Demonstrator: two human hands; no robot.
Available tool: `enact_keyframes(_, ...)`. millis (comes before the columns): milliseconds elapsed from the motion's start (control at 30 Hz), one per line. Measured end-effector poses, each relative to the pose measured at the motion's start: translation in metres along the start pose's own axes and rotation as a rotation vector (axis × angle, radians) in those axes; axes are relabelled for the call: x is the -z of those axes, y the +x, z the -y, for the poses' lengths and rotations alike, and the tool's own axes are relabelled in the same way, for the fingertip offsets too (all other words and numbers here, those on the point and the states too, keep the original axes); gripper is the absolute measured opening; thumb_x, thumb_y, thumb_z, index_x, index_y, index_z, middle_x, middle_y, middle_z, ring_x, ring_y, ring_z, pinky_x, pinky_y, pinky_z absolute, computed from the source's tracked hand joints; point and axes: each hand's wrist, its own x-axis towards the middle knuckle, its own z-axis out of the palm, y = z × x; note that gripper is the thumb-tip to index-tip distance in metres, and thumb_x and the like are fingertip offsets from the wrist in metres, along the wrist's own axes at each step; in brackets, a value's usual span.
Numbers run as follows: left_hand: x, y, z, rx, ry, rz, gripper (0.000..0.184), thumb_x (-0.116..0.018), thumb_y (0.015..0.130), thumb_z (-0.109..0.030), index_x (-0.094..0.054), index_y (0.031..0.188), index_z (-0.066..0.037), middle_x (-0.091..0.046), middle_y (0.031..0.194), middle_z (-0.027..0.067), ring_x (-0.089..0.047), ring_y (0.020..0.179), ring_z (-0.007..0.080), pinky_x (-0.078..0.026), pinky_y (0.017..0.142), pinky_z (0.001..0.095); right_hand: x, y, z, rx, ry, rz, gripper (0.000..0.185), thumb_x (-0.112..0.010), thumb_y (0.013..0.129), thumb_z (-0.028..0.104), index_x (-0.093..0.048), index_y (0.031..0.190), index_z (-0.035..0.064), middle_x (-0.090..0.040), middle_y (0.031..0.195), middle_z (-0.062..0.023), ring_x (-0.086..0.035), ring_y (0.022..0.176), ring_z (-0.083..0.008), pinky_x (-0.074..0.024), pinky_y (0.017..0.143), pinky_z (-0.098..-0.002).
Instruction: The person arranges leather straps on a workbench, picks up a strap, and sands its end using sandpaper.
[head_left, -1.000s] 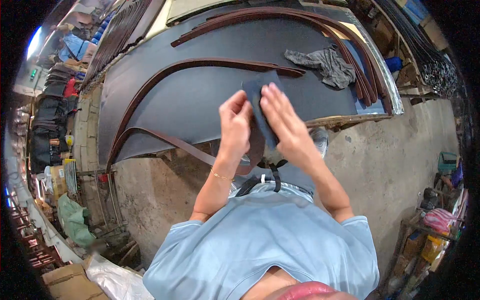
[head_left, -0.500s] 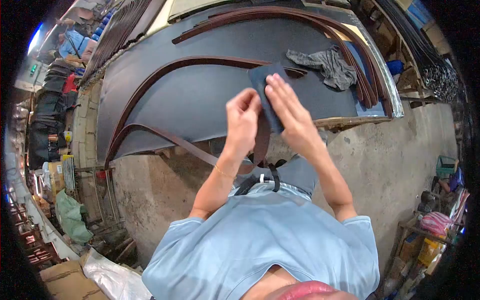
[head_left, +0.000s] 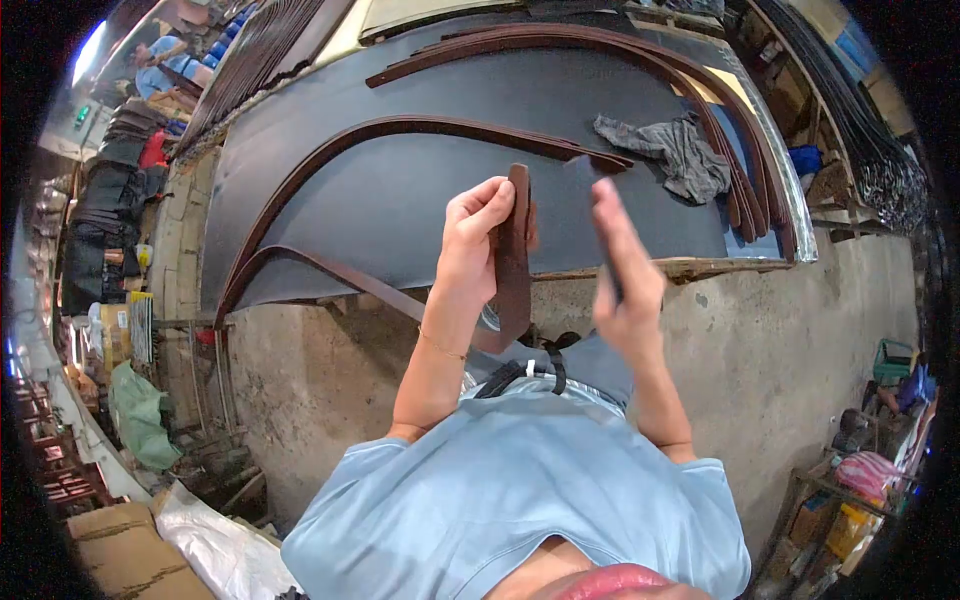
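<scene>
My left hand [head_left: 473, 235] is closed around the end of a brown leather strap [head_left: 513, 260], which stands upright, loops down near my waist and runs back left toward the table. To the right, my right hand [head_left: 632, 275] holds a dark blue-grey flat piece [head_left: 608, 235] edge-on against its palm; blur hides its exact kind. A gap separates this piece from the strap. Beyond my hands, a bundle of brown straps [head_left: 400, 125] lies curved across the dark tabletop [head_left: 430, 190].
More brown straps [head_left: 560, 38] arc over the table's far side. A crumpled grey cloth [head_left: 680, 160] lies at its right. Dark strips [head_left: 850, 130] hang at the far right. A person [head_left: 165, 70] is at the back left. Cardboard [head_left: 130, 555] sits at lower left.
My right hand has moved right with the flat piece, away from the strap it was pressed against. The strap's end now shows upright in my left hand.
</scene>
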Motion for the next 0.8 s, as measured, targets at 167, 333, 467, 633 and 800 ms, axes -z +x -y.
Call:
enact_keyframes(167,-0.016,-0.005,0.02,-0.122,0.247,-0.23,0.019,-0.051,0.094,0.0,-0.065,0.106,0.005,-0.07,0.095,0.009,-0.068,0.081,0.0139,-0.057,0.07,0.0273,-0.016,0.003,0.0,0.124,-0.264,0.172,0.065,-0.056,0.079,-0.003,-0.044,0.143,-0.001,-0.039,0.153,-0.0193,-0.033,0.145,-0.0337,-0.0235,0.118,-0.0537)
enact_keyframes(333,-0.003,-0.001,0.007,-0.167,0.2,-0.239,0.016,-0.052,0.099,-0.002,-0.066,0.102,0.006,-0.069,0.093,0.0063,-0.064,0.079,0.009,-0.054,0.07,0.0238,-0.019,0.01,-0.002,0.202,-0.325,0.284,0.054,-0.051,0.088,0.005,-0.046,0.141,-0.0031,-0.04,0.152,-0.0191,-0.034,0.145,-0.0347,-0.0238,0.117,-0.0534)
enact_keyframes(467,-0.008,-0.011,0.031,-0.197,0.33,-0.268,0.017,-0.052,0.1,-0.003,-0.066,0.098,0.005,-0.069,0.091,0.0058,-0.064,0.077,0.0091,-0.053,0.068,0.0235,-0.02,0.016,-0.01,0.184,-0.337,0.185,0.054,-0.052,0.088,0.005,-0.047,0.14,-0.0029,-0.041,0.152,-0.0192,-0.035,0.144,-0.0346,-0.0246,0.117,-0.0532)
enact_keyframes(633,0.0,0.006,0.009,-0.179,0.266,-0.261,0.015,-0.053,0.099,0.0,-0.067,0.102,0.006,-0.067,0.093,0.0018,-0.061,0.084,0.0059,-0.051,0.073,0.0225,-0.034,0.005,-0.008,0.158,-0.248,0.194,0.06,-0.05,0.08,-0.008,-0.047,0.14,-0.0035,-0.043,0.15,-0.0201,-0.037,0.143,-0.0356,-0.0268,0.116,-0.0533)
enact_keyframes(800,-0.004,-0.007,0.044,-0.164,0.271,-0.201,0.02,-0.049,0.101,-0.004,-0.067,0.102,0.005,-0.069,0.091,0.0033,-0.062,0.079,0.007,-0.052,0.071,0.023,-0.016,0.022,-0.018,0.144,-0.242,0.171,0.069,-0.056,0.074,-0.009,-0.044,0.142,-0.0041,-0.042,0.15,-0.0213,-0.036,0.143,-0.0358,-0.0276,0.117,-0.0515)
